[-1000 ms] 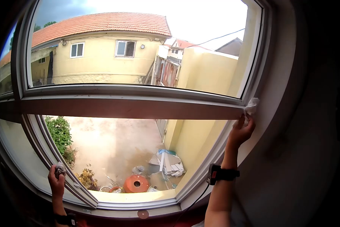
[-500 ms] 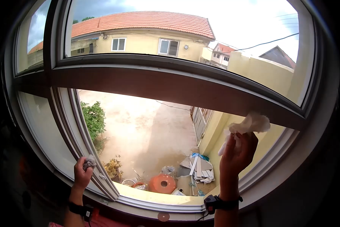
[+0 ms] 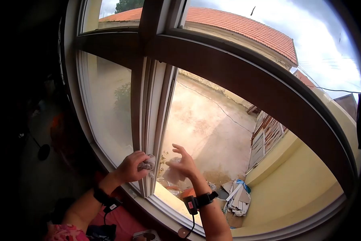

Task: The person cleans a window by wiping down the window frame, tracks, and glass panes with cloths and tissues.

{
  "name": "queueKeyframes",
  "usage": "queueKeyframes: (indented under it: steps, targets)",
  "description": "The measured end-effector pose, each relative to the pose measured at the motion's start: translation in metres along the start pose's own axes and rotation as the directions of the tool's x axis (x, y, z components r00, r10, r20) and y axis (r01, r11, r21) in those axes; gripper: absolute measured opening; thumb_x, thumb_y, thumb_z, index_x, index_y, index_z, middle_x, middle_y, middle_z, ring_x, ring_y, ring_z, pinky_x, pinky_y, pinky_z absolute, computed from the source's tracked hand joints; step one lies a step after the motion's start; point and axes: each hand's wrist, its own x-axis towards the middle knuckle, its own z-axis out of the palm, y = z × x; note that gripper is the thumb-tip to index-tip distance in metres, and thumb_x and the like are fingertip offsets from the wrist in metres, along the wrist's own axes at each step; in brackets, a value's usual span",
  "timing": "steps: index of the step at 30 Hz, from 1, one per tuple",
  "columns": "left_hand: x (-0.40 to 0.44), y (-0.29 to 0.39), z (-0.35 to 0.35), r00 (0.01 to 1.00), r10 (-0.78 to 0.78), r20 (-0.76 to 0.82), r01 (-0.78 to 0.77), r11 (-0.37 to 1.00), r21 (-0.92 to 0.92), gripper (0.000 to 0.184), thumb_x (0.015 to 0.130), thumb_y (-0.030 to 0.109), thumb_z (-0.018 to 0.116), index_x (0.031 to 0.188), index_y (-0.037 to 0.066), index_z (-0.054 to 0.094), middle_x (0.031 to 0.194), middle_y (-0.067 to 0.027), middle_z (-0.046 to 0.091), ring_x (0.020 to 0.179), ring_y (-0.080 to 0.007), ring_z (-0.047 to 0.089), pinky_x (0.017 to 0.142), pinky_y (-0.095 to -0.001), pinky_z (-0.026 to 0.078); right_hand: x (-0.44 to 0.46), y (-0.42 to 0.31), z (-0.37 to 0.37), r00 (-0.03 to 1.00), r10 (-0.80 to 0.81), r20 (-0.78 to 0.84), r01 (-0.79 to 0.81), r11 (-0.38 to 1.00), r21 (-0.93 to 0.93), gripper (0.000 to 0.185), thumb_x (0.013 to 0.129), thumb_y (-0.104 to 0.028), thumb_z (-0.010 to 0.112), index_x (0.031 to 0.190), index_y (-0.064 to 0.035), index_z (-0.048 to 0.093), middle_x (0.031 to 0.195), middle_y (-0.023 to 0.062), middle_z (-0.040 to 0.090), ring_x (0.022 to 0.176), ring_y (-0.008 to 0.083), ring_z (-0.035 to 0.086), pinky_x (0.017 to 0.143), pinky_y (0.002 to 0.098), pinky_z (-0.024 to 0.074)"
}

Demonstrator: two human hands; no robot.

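My left hand (image 3: 131, 168) is closed around a crumpled greyish cloth (image 3: 147, 162), close against the upright window frame (image 3: 151, 120). Just right of that frame, in front of the open pane, my right hand (image 3: 185, 164) has its index finger raised and the others curled. A thin whitish cloth (image 3: 173, 175) hangs from it, partly hidden behind the fingers. The two hands are a short way apart. A black band with a small box sits on each wrist.
Left of the upright is a hazy glass pane (image 3: 110, 100). A dark brown crossbar (image 3: 244, 76) runs above the opening. Outside lie a paved yard (image 3: 204, 116), a pile of boards (image 3: 238, 197) and a yellow wall (image 3: 292, 180). Pink fabric (image 3: 116, 219) shows below.
My view has turned left and tilted. The right hand has come from the opening's right side with its cloth to beside the left hand. My left hand still grips its cloth at the upright.
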Motion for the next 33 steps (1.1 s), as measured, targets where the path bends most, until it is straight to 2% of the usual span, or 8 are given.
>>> queueKeyframes:
  steps: [3,5,7,16,21,25,31,33]
  targets:
    - [0.001,-0.001,0.001,1.0,0.014,0.012,-0.014,1.0,0.0,0.026,0.062,0.004,0.058,0.087,-0.001,0.053,0.08,-0.0166,0.053,0.076,-0.0349,0.052,0.069,-0.0407,0.046,0.035,-0.016,0.011,0.984,-0.073,0.165,0.031,0.971,0.238,0.078,0.064,-0.015,0.078,0.133,-0.0075,0.043,0.121,0.0182,0.058,0.112,0.0226,0.054,0.091,0.0326,0.0449]
    - [0.002,-0.003,0.002,1.0,0.009,0.018,-0.009,1.0,-0.014,0.027,0.063,0.004,0.058,0.089,-0.001,0.052,0.082,-0.0167,0.053,0.077,-0.0352,0.053,0.069,-0.0407,0.046,0.059,-0.022,0.016,0.941,-0.155,0.302,0.109,0.98,0.166,0.071,0.067,-0.01,0.07,0.132,-0.0021,0.043,0.123,0.0154,0.055,0.095,0.0178,0.058,0.081,0.0307,0.0495]
    - [0.002,-0.003,0.005,0.998,0.061,-0.023,-0.061,0.998,0.008,0.029,0.064,0.004,0.059,0.092,-0.001,0.052,0.084,-0.0168,0.053,0.079,-0.0356,0.053,0.071,-0.0406,0.047,0.074,-0.029,0.021,0.932,-0.048,0.358,0.018,0.996,0.087,0.052,0.065,-0.006,0.068,0.115,-0.0007,0.056,0.099,0.0103,0.065,0.085,0.0163,0.061,0.076,0.0292,0.0501]
    - [0.001,0.0,0.008,0.996,0.07,-0.057,-0.059,0.982,0.181,0.03,0.064,0.003,0.057,0.094,0.0,0.052,0.084,-0.0146,0.052,0.079,-0.0331,0.051,0.071,-0.0393,0.046,0.074,-0.043,0.025,0.964,-0.057,0.259,0.05,0.998,0.031,0.043,0.062,-0.016,0.069,0.101,-0.0008,0.062,0.09,0.0177,0.067,0.084,0.0281,0.065,0.075,0.0354,0.0497]
    - [-0.004,0.001,0.01,0.989,0.063,-0.134,-0.039,0.983,0.18,0.029,0.065,0.002,0.054,0.094,-0.001,0.051,0.082,-0.0155,0.05,0.078,-0.0351,0.05,0.069,-0.0414,0.044,0.013,-0.027,-0.02,0.972,0.022,0.232,-0.032,0.999,0.041,0.038,0.062,-0.012,0.067,0.099,0.0002,0.063,0.087,0.0154,0.067,0.082,0.026,0.065,0.076,0.0346,0.0498]
    - [-0.007,0.001,0.021,0.982,-0.033,-0.187,0.067,0.981,0.183,0.031,0.064,0.002,0.053,0.095,0.0,0.052,0.079,-0.0157,0.05,0.074,-0.0359,0.051,0.065,-0.0414,0.044,-0.055,-0.015,-0.066,0.975,0.052,0.218,-0.058,0.998,0.021,0.04,0.07,-0.004,0.065,0.109,0.0013,0.06,0.102,0.0094,0.064,0.091,0.0165,0.061,0.081,0.0309,0.0495]
    - [0.006,0.058,0.08,0.922,0.232,0.311,-0.137,0.944,-0.3,0.04,0.064,0.008,0.063,0.102,0.004,0.053,0.088,-0.0181,0.057,0.079,-0.0357,0.058,0.068,-0.0409,0.049,-0.126,-0.035,-0.102,0.964,0.245,0.104,-0.255,0.962,0.102,0.046,0.073,-0.007,0.066,0.117,0.0001,0.057,0.11,0.009,0.062,0.1,0.0173,0.058,0.089,0.0309,0.0467]
    - [0.011,0.07,0.106,0.856,0.411,0.314,-0.294,0.887,-0.357,0.052,0.065,0.014,0.068,0.112,0.003,0.047,0.091,-0.0181,0.059,0.081,-0.035,0.061,0.071,-0.0402,0.05,-0.14,-0.04,-0.098,0.975,0.219,0.024,-0.221,0.965,0.139,0.045,0.074,-0.009,0.067,0.117,-0.0002,0.058,0.109,0.009,0.062,0.1,0.0175,0.058,0.087,0.0311,0.048]
